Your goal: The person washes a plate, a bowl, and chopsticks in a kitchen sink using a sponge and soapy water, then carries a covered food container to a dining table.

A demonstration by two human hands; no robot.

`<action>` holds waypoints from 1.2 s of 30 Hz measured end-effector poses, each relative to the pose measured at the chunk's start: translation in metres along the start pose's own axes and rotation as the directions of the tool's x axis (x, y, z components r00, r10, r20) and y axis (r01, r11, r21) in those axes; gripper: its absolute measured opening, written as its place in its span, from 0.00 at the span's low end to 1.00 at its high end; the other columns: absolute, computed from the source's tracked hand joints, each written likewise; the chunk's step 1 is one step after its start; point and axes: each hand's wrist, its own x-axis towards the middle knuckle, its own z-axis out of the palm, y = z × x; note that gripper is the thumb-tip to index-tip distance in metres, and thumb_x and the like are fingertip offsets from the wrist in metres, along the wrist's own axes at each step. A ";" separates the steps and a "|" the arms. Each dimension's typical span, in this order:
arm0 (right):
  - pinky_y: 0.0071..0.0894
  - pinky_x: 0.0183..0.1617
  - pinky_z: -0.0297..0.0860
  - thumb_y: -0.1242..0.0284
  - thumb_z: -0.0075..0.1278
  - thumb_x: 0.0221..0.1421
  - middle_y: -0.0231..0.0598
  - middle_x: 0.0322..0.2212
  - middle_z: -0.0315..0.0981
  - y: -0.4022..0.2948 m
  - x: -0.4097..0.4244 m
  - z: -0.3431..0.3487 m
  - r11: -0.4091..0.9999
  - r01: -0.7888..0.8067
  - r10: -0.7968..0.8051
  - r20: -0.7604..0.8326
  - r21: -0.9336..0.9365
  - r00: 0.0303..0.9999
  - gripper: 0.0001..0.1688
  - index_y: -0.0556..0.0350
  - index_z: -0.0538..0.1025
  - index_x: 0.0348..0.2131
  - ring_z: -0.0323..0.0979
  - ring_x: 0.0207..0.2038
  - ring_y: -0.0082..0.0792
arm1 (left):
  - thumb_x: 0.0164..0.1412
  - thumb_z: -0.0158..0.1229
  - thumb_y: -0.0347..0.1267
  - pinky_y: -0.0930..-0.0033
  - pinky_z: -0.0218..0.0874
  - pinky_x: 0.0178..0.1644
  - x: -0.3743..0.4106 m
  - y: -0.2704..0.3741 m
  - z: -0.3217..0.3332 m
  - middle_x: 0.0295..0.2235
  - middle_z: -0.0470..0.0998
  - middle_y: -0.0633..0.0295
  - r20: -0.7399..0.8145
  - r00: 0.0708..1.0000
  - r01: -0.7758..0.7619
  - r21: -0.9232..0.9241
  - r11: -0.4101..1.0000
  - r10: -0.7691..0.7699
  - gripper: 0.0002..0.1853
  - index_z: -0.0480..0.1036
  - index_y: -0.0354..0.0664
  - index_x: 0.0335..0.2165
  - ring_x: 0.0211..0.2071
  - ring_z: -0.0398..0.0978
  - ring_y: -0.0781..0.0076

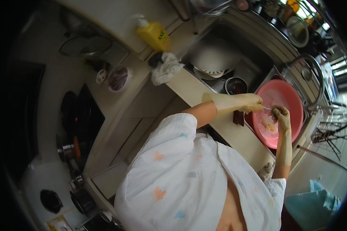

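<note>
Both hands wear pale translucent rubber gloves. My left hand (252,103) is closed around a thin, light-coloured utensil (266,108), whose short visible part spans the gap to my right hand (280,114). The right fingers are curled around its other end; what kind of utensil it is cannot be told. Both hands are over a pink plastic basin (297,115) holding whitish, sudsy water. A yellowish, crumpled sponge or scrubber (269,126) lies in the basin below the right hand.
Left of the basin, a steel sink (253,68) holds stacked dishes and a small metal pot (236,85). A curved faucet (321,78) rises beyond the basin. A white cloth (167,69) and yellow pump bottle (154,35) stand near the sink. A black cooktop (89,115) is at left.
</note>
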 end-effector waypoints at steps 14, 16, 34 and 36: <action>0.32 0.27 0.71 0.70 0.52 0.62 0.43 0.30 0.76 0.151 0.011 -0.014 0.791 -0.241 0.447 -0.262 0.563 0.855 0.12 0.63 0.74 0.39 0.74 0.29 0.34 | 0.63 0.54 0.36 0.55 0.69 0.51 -0.007 -0.122 -0.054 0.43 0.80 0.47 -0.443 0.790 0.507 0.082 0.858 -0.424 0.15 0.75 0.40 0.45 0.47 0.78 0.48; 0.29 0.27 0.70 0.74 0.51 0.60 0.42 0.30 0.76 0.165 0.002 -0.012 0.959 -0.261 0.283 -0.295 0.112 0.913 0.08 0.63 0.74 0.38 0.73 0.29 0.30 | 0.66 0.50 0.38 0.58 0.67 0.55 0.000 -0.121 -0.049 0.48 0.78 0.51 -0.329 0.802 0.585 0.272 0.764 -0.498 0.16 0.74 0.45 0.49 0.51 0.76 0.53; 0.20 0.17 0.55 0.70 0.47 0.61 0.32 0.23 0.69 0.082 -0.047 -0.040 0.908 0.230 0.073 -0.671 0.351 0.737 0.12 0.60 0.76 0.36 0.58 0.16 0.19 | 0.62 0.62 0.41 0.63 0.71 0.48 0.041 -0.005 0.094 0.45 0.77 0.51 -0.084 0.813 0.418 -0.606 0.677 -0.577 0.29 0.68 0.30 0.52 0.44 0.78 0.62; 0.21 0.17 0.54 0.68 0.45 0.61 0.29 0.20 0.65 0.081 -0.046 -0.037 0.950 0.251 -0.034 -0.737 0.185 0.675 0.13 0.58 0.77 0.33 0.56 0.15 0.19 | 0.61 0.64 0.39 0.63 0.72 0.48 0.088 -0.066 0.127 0.46 0.77 0.52 -0.171 0.816 0.264 -0.739 0.619 -0.552 0.28 0.68 0.32 0.53 0.44 0.78 0.62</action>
